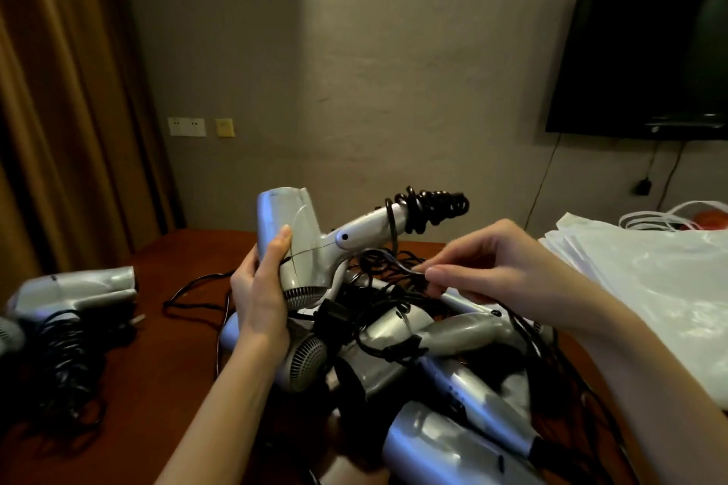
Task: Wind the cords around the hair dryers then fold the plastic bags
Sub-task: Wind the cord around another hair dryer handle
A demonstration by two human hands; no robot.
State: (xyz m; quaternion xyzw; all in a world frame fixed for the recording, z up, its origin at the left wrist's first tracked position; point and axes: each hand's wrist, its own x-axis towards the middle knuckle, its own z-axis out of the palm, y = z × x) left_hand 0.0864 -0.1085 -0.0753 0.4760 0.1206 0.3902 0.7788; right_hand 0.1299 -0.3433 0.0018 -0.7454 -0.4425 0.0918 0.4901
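My left hand [262,287] grips the barrel of a silver hair dryer [299,232] and holds it up above the table. The dryer's handle points right, with black coiled cord [431,207] wound around its end. My right hand [484,260] pinches a stretch of black cord [409,276] just right of the dryer. Below both hands lies a pile of several silver hair dryers [437,362] tangled in black cords. White plastic bags [650,280] lie stacked at the right.
Another silver hair dryer [75,289] with its cord bunched beside it lies at the left on the brown table [165,374]. A loose cord [197,287] runs across the table's middle. A dark television [646,59] hangs on the wall, curtains [59,110] at left.
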